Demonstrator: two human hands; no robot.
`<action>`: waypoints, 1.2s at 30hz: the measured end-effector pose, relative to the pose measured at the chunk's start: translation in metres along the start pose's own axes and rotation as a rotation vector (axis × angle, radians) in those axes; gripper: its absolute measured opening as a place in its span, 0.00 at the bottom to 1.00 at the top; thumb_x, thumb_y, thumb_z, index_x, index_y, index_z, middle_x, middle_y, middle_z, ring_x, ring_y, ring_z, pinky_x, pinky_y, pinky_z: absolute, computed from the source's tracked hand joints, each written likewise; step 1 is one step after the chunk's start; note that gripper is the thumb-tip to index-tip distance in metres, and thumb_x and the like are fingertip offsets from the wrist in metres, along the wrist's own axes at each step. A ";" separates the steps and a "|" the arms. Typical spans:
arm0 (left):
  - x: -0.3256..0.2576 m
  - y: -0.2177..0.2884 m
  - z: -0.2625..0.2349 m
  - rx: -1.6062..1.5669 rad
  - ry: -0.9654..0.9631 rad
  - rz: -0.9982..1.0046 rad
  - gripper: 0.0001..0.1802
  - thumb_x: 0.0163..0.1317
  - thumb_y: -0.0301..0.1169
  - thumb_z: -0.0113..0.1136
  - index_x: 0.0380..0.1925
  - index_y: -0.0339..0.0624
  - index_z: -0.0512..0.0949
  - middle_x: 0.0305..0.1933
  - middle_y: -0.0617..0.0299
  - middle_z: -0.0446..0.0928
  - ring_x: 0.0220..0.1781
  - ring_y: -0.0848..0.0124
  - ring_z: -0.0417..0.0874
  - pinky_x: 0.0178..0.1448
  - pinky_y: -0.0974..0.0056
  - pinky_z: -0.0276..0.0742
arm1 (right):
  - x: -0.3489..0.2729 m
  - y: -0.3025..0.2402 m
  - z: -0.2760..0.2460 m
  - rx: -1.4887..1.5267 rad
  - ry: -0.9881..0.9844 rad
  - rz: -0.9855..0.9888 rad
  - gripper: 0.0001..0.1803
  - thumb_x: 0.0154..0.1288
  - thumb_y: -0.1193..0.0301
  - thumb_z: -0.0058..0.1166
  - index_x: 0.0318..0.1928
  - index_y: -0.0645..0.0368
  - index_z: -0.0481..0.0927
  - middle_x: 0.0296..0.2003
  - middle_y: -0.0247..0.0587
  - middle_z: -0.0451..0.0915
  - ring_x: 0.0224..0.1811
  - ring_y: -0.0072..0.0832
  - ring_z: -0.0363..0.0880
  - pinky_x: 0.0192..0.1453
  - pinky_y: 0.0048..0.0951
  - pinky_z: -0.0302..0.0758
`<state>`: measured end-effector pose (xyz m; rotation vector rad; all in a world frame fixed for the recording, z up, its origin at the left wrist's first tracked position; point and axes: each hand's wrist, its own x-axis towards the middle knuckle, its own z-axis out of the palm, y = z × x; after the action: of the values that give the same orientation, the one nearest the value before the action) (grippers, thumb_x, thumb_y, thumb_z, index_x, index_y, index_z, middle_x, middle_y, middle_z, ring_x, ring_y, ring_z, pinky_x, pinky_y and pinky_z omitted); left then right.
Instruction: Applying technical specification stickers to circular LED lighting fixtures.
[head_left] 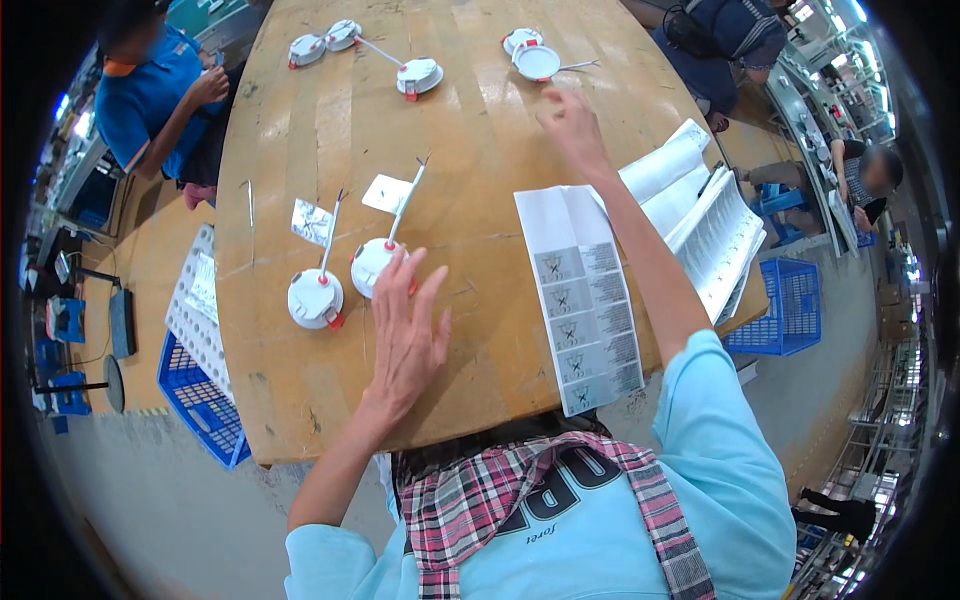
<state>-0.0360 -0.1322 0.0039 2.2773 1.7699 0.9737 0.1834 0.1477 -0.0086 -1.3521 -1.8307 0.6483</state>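
Note:
My left hand (410, 325) has its fingers spread, and the fingertips rest at the edge of a round white downlight (370, 268) with a red clip. Left of it lies a second downlight (314, 300). From each rises a white cable with a label flag, one a printed label (312, 222), the other a paler label (387, 194). Farther off, my right hand (573, 128) reaches over the table, fingers loosely bent and apart, nothing visible in them. Just beyond it are a downlight (537, 63) showing its pale round face and another downlight (520, 40) partly behind it.
A sheet of labels (570, 300) lies under my right forearm, beside stacked papers (715, 235). More downlights (418, 76) sit at the far left of the wooden table (470, 150). Blue crates (790, 305) stand on the floor at both sides. A co-worker (160, 90) stands left.

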 end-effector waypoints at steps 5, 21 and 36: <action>0.021 -0.026 0.010 0.061 -0.157 0.062 0.26 0.51 0.26 0.63 0.52 0.38 0.71 0.61 0.52 0.65 0.70 0.54 0.58 0.72 0.52 0.52 | 0.084 0.033 0.023 -0.509 0.233 -0.249 0.29 0.53 0.67 0.59 0.57 0.58 0.71 0.61 0.49 0.61 0.62 0.48 0.63 0.61 0.44 0.66; -0.010 -0.073 -0.028 0.147 0.006 0.062 0.14 0.52 0.24 0.62 0.41 0.41 0.77 0.51 0.57 0.74 0.62 0.61 0.71 0.67 0.50 0.60 | 0.023 -0.051 -0.053 -0.230 -0.106 -0.146 0.17 0.60 0.60 0.57 0.39 0.63 0.82 0.32 0.46 0.79 0.31 0.28 0.77 0.35 0.26 0.72; 0.015 -0.023 0.040 -0.601 0.171 -0.324 0.40 0.56 0.32 0.64 0.65 0.39 0.54 0.57 0.46 0.66 0.61 0.52 0.68 0.63 0.56 0.66 | -0.105 -0.163 0.023 -0.384 -0.670 -0.881 0.20 0.56 0.59 0.58 0.38 0.66 0.79 0.39 0.52 0.80 0.38 0.44 0.78 0.42 0.39 0.74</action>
<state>-0.0322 -0.0993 -0.0314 1.5328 1.5480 1.4177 0.0885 -0.0017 0.0735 -0.3886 -2.9066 0.2713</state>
